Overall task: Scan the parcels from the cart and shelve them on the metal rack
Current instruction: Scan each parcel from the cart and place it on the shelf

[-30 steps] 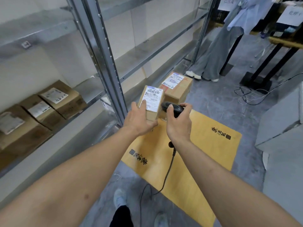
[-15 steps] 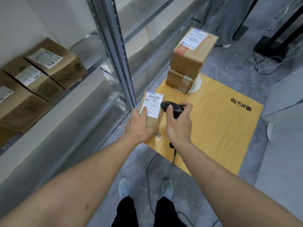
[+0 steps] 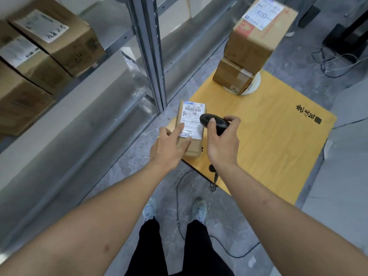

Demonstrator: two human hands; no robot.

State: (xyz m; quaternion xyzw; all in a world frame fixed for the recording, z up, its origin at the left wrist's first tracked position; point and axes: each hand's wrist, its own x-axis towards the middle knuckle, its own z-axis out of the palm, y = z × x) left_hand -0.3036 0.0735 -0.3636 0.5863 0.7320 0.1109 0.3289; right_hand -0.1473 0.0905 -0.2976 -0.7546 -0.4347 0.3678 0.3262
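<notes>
Nearest the camera, the left hand (image 3: 169, 148) grips a small cardboard parcel (image 3: 191, 128) from its near end, thumb laid flat across the white shipping label (image 3: 192, 120), label face up. The right hand (image 3: 223, 144) is closed round a black handheld barcode scanner (image 3: 214, 122), its head just beside the label's right edge; a cable (image 3: 179, 206) trails from the handle down to the floor. No scan beam is discernible, so whether this parcel has registered cannot be told. Judgement: the scan step is in hand and shelving of this item is outstanding.

Beyond the hands, the yellow cart deck (image 3: 268, 140) carries 2 further cardboard boxes (image 3: 247, 54) stacked one on the other at its far end, the upper one labelled on top. These appear unprocessed, so at least 3 items remain including the held one.

To the left, the metal rack (image 3: 151, 56) holds 3 labelled boxes (image 3: 39, 56) side by side on 1 shelf, touching or nearly so. Judgement: these are likely shelved parcels, placing the task part-way complete. The shelf to the right of that row shows bare metal, which looks adequate for further placement.
</notes>
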